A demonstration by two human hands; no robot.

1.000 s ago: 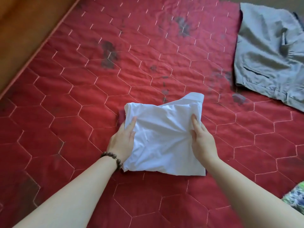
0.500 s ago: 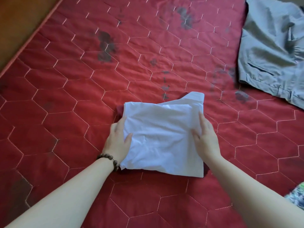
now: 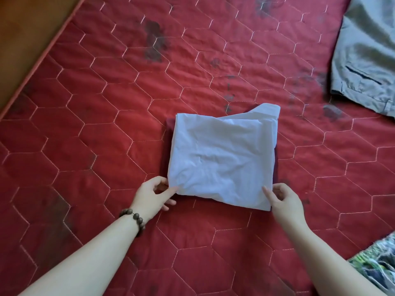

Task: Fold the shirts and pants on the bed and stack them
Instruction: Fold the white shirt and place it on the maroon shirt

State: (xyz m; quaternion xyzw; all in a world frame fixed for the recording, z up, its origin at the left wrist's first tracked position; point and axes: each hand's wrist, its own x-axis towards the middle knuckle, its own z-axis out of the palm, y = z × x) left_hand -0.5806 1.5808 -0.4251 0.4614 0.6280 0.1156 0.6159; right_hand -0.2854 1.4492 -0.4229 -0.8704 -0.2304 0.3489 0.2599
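A folded white shirt (image 3: 222, 157) lies flat on a folded dark red garment (image 3: 165, 146), which shows only as a thin border at the left and right sides. Both rest on the red quilted mattress (image 3: 106, 124). My left hand (image 3: 155, 194), with a bead bracelet on the wrist, pinches the near-left corner of the white shirt. My right hand (image 3: 284, 199) holds the near-right corner, index finger lying on the cloth. Grey pants (image 3: 367, 60) lie unfolded at the far right.
A green patterned cloth (image 3: 378, 268) pokes in at the bottom right edge. The mattress edge runs diagonally at the upper left, with a brown wooden surface (image 3: 25, 28) beyond it. Dark stains mark the mattress behind the stack.
Both hands have slid from the shirt's left and right sides back to its near corners. The white shirt now lies flatter on the dark red garment.
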